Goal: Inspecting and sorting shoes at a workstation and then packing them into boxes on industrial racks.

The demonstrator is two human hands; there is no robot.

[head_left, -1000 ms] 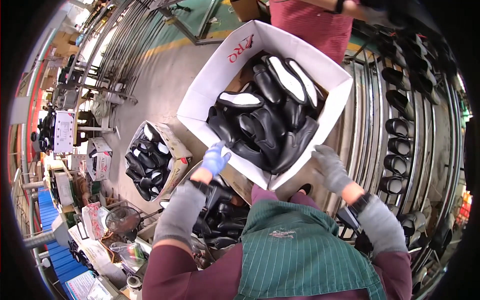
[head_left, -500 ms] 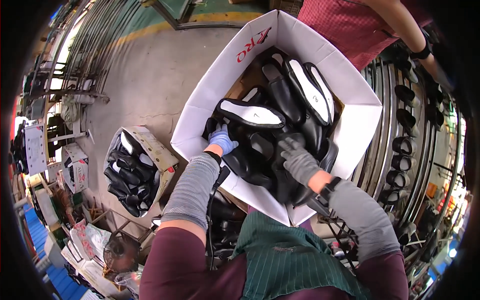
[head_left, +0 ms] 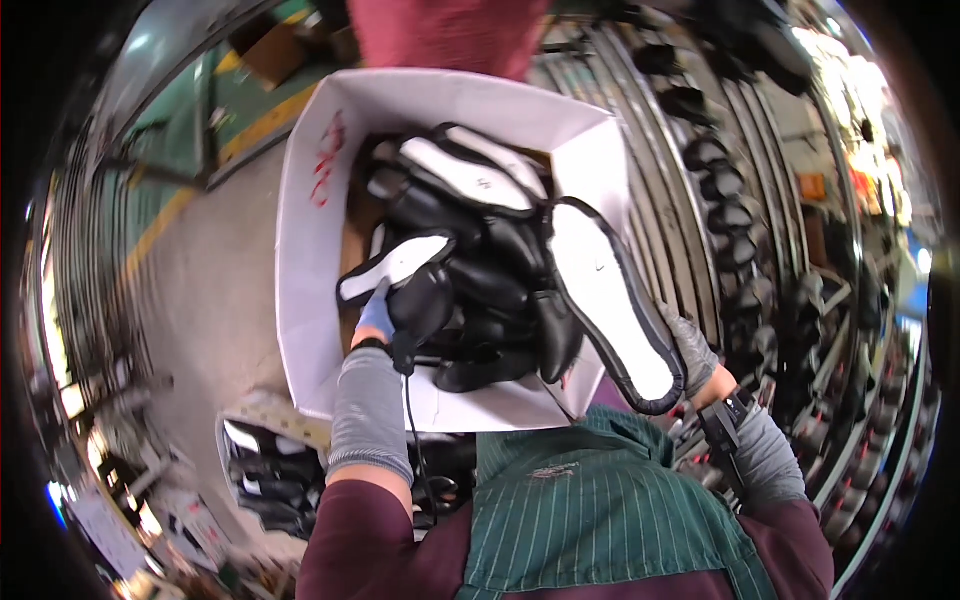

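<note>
A white cardboard box (head_left: 305, 230) full of black shoes with white soles is right in front of me. My left hand (head_left: 377, 318), in a blue glove and grey sleeve, grips a black shoe (head_left: 410, 285) whose white sole faces up, at the box's near left. My right hand (head_left: 692, 345), in a grey glove, holds another black shoe (head_left: 610, 300) sole-up over the box's near right corner; most of that hand is hidden behind the shoe.
A person in a red top (head_left: 450, 30) stands at the far side of the box. A conveyor rack (head_left: 730, 210) carrying black shoes runs along the right. A smaller box of black shoes (head_left: 265, 470) sits on the floor at lower left.
Both hands, which were reaching among the shoes, now each hold a shoe. The right hand's shoe has come up over the box's right corner. The box looks closer and more centred.
</note>
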